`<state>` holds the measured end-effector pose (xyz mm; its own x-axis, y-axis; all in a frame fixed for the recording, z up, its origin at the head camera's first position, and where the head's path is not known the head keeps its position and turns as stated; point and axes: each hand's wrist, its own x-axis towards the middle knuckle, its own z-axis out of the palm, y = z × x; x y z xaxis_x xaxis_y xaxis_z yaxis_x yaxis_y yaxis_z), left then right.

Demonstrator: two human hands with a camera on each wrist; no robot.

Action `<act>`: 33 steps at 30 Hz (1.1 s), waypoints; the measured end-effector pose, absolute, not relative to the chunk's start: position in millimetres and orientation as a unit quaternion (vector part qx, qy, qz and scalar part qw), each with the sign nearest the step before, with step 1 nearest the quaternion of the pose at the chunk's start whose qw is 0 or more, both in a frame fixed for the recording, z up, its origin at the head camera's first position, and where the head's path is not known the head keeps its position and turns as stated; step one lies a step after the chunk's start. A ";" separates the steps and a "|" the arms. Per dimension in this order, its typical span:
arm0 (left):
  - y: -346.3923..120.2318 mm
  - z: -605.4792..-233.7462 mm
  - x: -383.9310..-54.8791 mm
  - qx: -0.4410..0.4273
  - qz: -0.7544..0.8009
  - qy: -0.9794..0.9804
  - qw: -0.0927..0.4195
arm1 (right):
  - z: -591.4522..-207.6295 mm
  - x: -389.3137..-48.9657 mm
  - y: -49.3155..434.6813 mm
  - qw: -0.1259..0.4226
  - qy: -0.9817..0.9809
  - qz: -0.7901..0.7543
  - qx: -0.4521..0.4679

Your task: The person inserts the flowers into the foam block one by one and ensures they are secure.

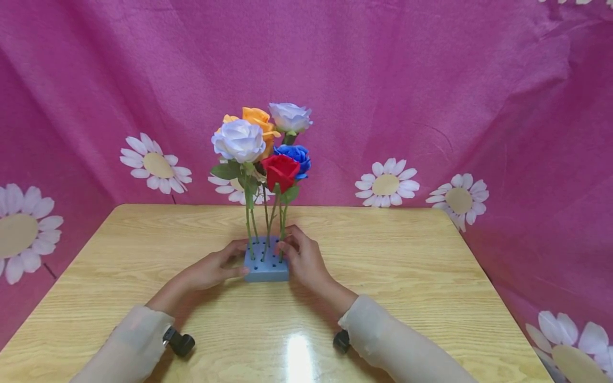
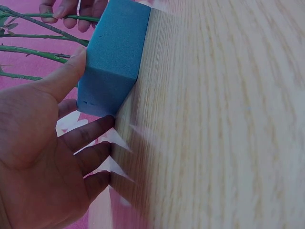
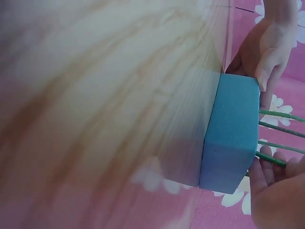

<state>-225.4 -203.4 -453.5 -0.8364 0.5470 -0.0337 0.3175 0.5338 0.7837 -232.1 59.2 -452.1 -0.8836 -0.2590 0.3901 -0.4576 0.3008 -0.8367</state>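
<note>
A blue foam block with holes in its top stands on the table, several artificial roses upright in it. A white rose is at the left, a red rose in front, a blue rose behind it; orange petals and another pale rose rise farther back. My left hand touches the block's left side, thumb at its top edge and fingers fairly straight. At the right side, my right hand pinches a green stem low down, close above the block, under the blue rose.
The wooden table reaches out on both sides of the block. Behind it hangs a pink cloth printed with white daisies. A small black camera is strapped at the left wrist, and another at the right.
</note>
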 end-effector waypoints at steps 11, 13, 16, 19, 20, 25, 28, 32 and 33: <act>-203.2 -454.6 -224.0 0.252 0.424 0.859 0.136 | -453.2 -233.1 63.4 0.071 -0.815 0.521 0.245; -202.8 -454.6 -223.9 0.253 0.427 0.857 0.134 | -452.3 -233.4 64.0 0.065 -0.817 0.516 0.249; -203.0 -454.3 -223.4 0.251 0.425 0.859 0.136 | -450.7 -234.4 65.1 0.058 -0.819 0.509 0.259; -202.6 -453.6 -223.4 0.251 0.420 0.862 0.136 | -448.5 -235.7 66.2 0.050 -0.823 0.502 0.263; -202.5 -453.4 -223.4 0.250 0.416 0.863 0.136 | -448.0 -236.4 66.6 0.048 -0.824 0.499 0.264; -201.9 -453.4 -224.8 0.237 0.407 0.870 0.143 | -446.5 -238.2 68.2 0.042 -0.832 0.484 0.269; -202.0 -453.8 -225.4 0.232 0.408 0.871 0.148 | -446.9 -239.2 68.4 0.041 -0.835 0.477 0.271; -201.8 -453.3 -225.3 0.236 0.409 0.869 0.147 | -447.4 -240.1 68.7 0.040 -0.839 0.469 0.274; -201.7 -453.0 -225.2 0.238 0.409 0.869 0.147 | -447.1 -240.1 68.9 0.039 -0.840 0.467 0.275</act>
